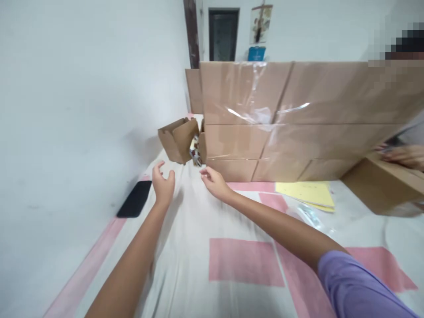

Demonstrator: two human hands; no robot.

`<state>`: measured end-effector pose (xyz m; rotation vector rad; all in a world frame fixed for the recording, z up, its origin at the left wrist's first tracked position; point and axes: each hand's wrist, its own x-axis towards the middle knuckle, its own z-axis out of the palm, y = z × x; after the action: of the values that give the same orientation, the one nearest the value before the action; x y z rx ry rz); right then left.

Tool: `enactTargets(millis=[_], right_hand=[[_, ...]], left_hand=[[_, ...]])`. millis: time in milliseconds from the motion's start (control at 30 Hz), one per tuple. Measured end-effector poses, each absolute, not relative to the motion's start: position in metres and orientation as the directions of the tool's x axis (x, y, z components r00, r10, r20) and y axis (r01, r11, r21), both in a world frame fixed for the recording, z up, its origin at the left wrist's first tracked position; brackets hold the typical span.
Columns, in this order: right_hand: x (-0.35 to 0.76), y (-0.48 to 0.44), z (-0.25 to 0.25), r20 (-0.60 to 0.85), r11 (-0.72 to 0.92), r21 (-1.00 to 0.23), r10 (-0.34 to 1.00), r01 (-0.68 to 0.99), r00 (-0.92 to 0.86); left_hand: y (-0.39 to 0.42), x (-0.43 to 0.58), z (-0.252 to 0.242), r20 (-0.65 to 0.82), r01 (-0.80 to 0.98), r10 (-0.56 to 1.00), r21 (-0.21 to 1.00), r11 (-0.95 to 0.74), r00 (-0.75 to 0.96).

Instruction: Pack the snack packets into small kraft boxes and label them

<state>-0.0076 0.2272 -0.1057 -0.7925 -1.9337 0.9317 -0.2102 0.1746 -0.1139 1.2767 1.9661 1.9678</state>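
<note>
My left hand (163, 183) is held out over the cloth with thumb and fingers apart and nothing between them. Just in front of it stands a small open cardboard box (180, 140), tilted, its flaps up. My right hand (213, 182) reaches toward the same spot, fingers loosely curved and holding nothing visible. Beyond its fingertips lies a small patterned item (195, 152) in brown, white and yellow, too blurred to name, between the open box and the large taped cardboard stack (238, 143). Neither hand touches a box.
A black flat pad (135, 199) lies by the white wall (66, 110) on the left. Yellow sheets (305, 194) and clear plastic (311, 217) rest on the pink and white cloth (245, 263). At right, another person's hand (406, 155) is on a cardboard box (380, 187).
</note>
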Motion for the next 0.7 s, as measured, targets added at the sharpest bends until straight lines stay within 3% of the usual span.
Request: enactTargets(millis=[100,300,433,700], right_hand=[[-0.077,0.258,-0.121,0.393,0.492,-0.852,0.828,0.180,-0.401],[-0.140,0.330,-0.140,0.320,0.332,-0.923,0.943,0.192,-0.091],[-0.140,0.358,-0.157,0.279,0.296,-0.920,0.955,0.258,-0.100],[-0.142,0.353,-0.153,0.294,0.333,-0.907,0.939,0.257,-0.181]], left_hand=[[0.214,-0.268,-0.123,0.375,0.369,0.567,0.920,-0.133,-0.733],[0.315,-0.293,-0.146,0.220,0.082,0.686,0.970,-0.228,-0.694],[0.341,-0.290,-0.163,0.199,-0.024,0.688,0.954,-0.300,-0.698],[0.336,-0.292,-0.159,0.285,0.015,0.655,0.923,-0.385,-0.700]])
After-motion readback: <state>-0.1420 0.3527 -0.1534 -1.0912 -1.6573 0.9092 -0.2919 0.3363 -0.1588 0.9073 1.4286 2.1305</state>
